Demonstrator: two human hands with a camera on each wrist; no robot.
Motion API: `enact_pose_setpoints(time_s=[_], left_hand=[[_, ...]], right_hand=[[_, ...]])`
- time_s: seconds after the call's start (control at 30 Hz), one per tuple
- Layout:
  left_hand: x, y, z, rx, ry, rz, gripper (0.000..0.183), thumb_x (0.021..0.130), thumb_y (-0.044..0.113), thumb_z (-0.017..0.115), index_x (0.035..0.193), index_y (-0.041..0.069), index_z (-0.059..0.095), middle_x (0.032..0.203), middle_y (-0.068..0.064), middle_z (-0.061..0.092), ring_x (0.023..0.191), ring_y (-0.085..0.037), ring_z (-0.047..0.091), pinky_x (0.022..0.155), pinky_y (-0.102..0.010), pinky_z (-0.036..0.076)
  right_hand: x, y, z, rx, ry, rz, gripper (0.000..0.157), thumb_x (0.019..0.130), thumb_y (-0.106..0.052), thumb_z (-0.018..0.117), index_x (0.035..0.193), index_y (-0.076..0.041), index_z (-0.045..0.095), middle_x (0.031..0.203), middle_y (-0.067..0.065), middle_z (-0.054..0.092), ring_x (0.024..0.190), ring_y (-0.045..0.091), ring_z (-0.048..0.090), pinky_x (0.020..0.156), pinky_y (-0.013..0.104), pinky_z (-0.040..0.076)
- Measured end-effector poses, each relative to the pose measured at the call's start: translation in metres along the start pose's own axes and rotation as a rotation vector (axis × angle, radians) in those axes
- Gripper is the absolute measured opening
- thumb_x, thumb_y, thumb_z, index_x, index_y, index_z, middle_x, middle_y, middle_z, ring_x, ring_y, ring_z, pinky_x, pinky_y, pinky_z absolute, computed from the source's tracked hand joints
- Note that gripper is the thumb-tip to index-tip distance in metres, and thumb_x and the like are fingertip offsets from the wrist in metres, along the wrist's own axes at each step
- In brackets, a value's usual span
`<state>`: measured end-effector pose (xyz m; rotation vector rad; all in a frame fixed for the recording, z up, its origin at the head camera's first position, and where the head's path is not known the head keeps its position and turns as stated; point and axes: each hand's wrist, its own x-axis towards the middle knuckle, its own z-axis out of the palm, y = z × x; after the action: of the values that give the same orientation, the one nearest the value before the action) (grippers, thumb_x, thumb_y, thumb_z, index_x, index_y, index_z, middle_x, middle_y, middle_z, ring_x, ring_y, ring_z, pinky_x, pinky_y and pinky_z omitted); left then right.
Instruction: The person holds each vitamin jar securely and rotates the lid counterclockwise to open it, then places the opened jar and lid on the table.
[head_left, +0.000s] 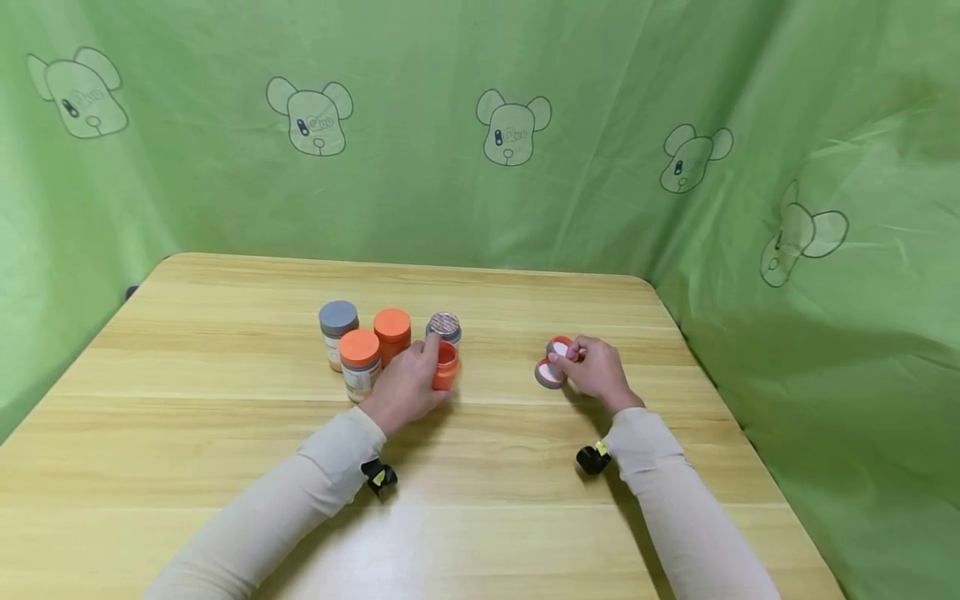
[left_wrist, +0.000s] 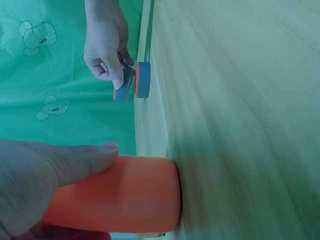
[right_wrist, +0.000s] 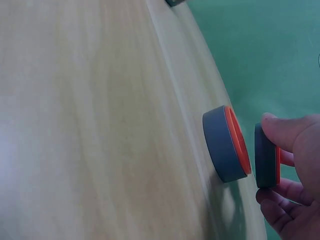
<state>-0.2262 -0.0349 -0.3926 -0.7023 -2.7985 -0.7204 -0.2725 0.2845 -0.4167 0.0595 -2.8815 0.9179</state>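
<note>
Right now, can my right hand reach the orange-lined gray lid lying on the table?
Probably yes: the orange-lined gray lid lies close to the right hand, with no jar in the way. But that hand pinches a second orange-lined lid, which it may need to set down first.

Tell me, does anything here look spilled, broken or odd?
Nothing looks spilled or broken. Missing lids stand out: the open orange jar in the left fingers and the silvery-topped jar behind it have none, while the right fingers hold one lid beside another, lying inside-up.
</note>
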Motion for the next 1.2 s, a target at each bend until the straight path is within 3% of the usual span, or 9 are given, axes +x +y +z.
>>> enact_pose_setpoints(time_s=[0.27,0.5,0.7,0.8,1.0,1.07,1.2], left_hand=[[0.001,-0.001,-0.001,-0.011,-0.022,-0.037,0.069,0.073,0.022,0.086,0.118,0.002,0.038,0.102,-0.018,0.059,0.081,-0.027,0.063,0.071,-0.036,0.055],[0.000,0.001,-0.001,0.004,-0.006,-0.036,0.071,0.073,0.021,0.086,0.121,0.000,0.038,0.101,-0.019,0.059,0.082,-0.028,0.062,0.072,-0.036,0.055],[-0.004,0.005,-0.009,-0.014,0.033,-0.039,0.080,0.077,0.023,0.084,0.135,-0.003,0.036,0.113,-0.020,0.055,0.097,-0.030,0.058,0.084,-0.039,0.052],[-0.007,0.009,-0.016,-0.029,0.115,0.008,0.073,0.080,0.024,0.081,0.134,-0.004,0.041,0.117,-0.019,0.053,0.103,-0.030,0.056,0.088,-0.039,0.050],[-0.009,0.003,-0.030,-0.074,0.392,0.167,0.058,0.079,0.022,0.081,0.120,-0.008,0.051,0.116,-0.022,0.054,0.107,-0.034,0.053,0.092,-0.042,0.048],[-0.010,-0.003,-0.034,-0.084,0.446,0.169,0.057,0.079,0.020,0.082,0.118,-0.007,0.050,0.116,-0.023,0.053,0.109,-0.036,0.051,0.093,-0.044,0.046],[-0.016,-0.016,-0.039,-0.082,0.496,0.112,0.059,0.076,0.020,0.083,0.117,-0.007,0.050,0.118,-0.025,0.051,0.110,-0.039,0.050,0.095,-0.048,0.044]], right_hand=[[0.015,-0.005,0.006,-0.029,-0.017,0.010,0.032,0.087,-0.030,0.074,0.077,-0.009,0.052,0.065,0.005,0.049,0.060,0.019,0.047,0.053,0.028,0.037],[0.026,-0.011,0.013,-0.064,-0.022,0.032,0.032,0.088,-0.033,0.072,0.080,-0.009,0.053,0.072,0.008,0.053,0.070,0.025,0.049,0.061,0.031,0.038],[0.027,-0.008,0.019,-0.062,-0.056,0.061,0.033,0.087,-0.034,0.073,0.080,-0.009,0.053,0.076,0.010,0.056,0.075,0.026,0.051,0.062,0.031,0.042],[0.025,-0.007,0.020,-0.058,-0.064,0.061,0.033,0.087,-0.034,0.073,0.079,-0.009,0.053,0.077,0.010,0.056,0.076,0.026,0.051,0.062,0.031,0.042],[0.022,-0.009,0.019,-0.038,-0.071,0.065,0.031,0.087,-0.034,0.072,0.079,-0.009,0.054,0.079,0.010,0.057,0.078,0.027,0.052,0.065,0.032,0.042],[0.022,-0.008,0.019,-0.033,-0.073,0.061,0.031,0.087,-0.033,0.072,0.079,-0.009,0.054,0.080,0.010,0.058,0.078,0.027,0.052,0.065,0.032,0.042],[0.021,-0.007,0.020,-0.025,-0.081,0.047,0.029,0.088,-0.032,0.069,0.080,-0.008,0.055,0.080,0.010,0.058,0.078,0.026,0.052,0.066,0.033,0.043]])
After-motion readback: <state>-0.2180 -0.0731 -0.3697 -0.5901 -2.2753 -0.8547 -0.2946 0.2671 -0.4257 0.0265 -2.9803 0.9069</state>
